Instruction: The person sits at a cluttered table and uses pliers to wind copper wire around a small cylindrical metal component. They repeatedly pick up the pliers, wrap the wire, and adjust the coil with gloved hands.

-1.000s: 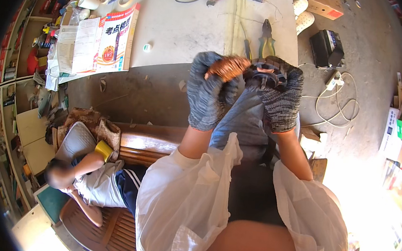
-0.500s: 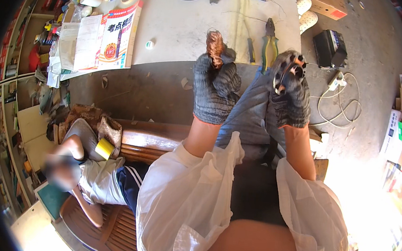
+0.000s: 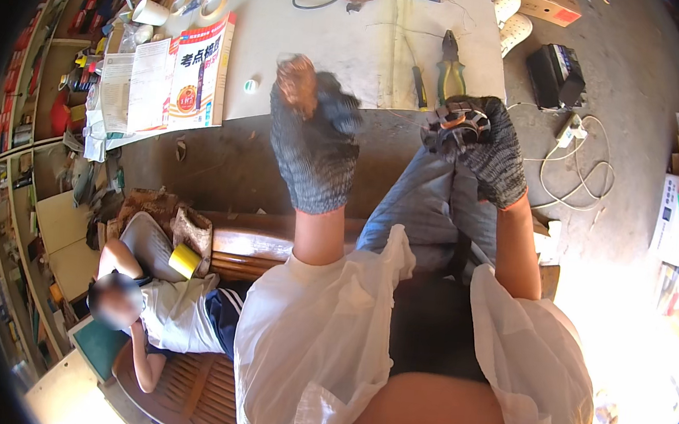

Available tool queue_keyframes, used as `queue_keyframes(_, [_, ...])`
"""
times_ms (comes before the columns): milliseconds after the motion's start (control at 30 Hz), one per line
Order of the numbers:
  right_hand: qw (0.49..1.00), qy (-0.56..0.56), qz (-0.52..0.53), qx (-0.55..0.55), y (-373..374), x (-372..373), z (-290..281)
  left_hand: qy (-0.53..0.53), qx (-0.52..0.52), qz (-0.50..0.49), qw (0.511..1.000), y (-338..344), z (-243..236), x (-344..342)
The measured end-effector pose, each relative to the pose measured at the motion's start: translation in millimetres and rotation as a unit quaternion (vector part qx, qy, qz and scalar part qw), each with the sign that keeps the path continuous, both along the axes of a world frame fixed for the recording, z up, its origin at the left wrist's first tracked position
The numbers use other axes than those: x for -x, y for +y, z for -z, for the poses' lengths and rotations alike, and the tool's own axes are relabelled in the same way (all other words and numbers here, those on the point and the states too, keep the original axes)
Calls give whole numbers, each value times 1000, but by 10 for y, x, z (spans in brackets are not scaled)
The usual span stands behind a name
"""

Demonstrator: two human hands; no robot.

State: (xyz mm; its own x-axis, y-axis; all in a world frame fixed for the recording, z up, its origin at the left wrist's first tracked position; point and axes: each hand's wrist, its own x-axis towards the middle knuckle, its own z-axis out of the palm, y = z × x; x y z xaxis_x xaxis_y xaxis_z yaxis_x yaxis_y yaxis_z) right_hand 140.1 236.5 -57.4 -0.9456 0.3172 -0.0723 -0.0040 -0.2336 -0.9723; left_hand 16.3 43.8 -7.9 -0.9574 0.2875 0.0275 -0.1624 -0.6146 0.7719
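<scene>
My left hand [image 3: 313, 141], in a grey knitted glove, is closed on a blurred bundle of copper wire [image 3: 296, 79], near the table's front edge. To its right, my right hand [image 3: 494, 157], also gloved, grips a dark round part with slots and copper inside [image 3: 460, 122], like a motor stator. A thin wire appears to run between the two. Behind my right hand, yellow-and-black pliers [image 3: 450, 68] and a thin dark-handled tool [image 3: 420, 86] lie on the table [image 3: 338, 38], with a black cord loop [image 3: 321, 4] farther back.
Papers and books [image 3: 194, 78], tape rolls [image 3: 212, 5] and clutter cover the table's left. Right, on the floor: a black battery-like box [image 3: 556, 76], a power strip [image 3: 569, 131], a cardboard box [image 3: 551, 4]. Another person [image 3: 177, 319] reclines on a wooden bench at lower left; shelves [image 3: 5, 247] stand far left.
My hands have moved apart since a second ago: the left one went leftward with the copper bundle, while the right one went slightly rightward, still holding the round part.
</scene>
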Motion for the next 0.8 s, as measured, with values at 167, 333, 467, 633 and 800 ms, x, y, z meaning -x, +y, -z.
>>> queue_keyframes(167, [997, -37, -21, -71, -98, 11, -177, -107, -176, -28, 978, 99, 183, 28])
queue_keyframes(333, [985, -74, -66, -141, -68, 19, -302, -61, -186, 11, 981, 46, 126, 24])
queue_keyframes(467, [983, 5, -50, 179, -94, 6, -192, -71, -154, -26, 985, 33, 251, 176])
queue_keyframes(633, [830, 173, 31, 529, 20, -31, -209, -75, -203, 184, 959, -1, 413, 171])
queue_keyframes(800, [809, 93, 131, 565, 415, 195, 100, -29, 139, 161, 977, -39, 106, -151])
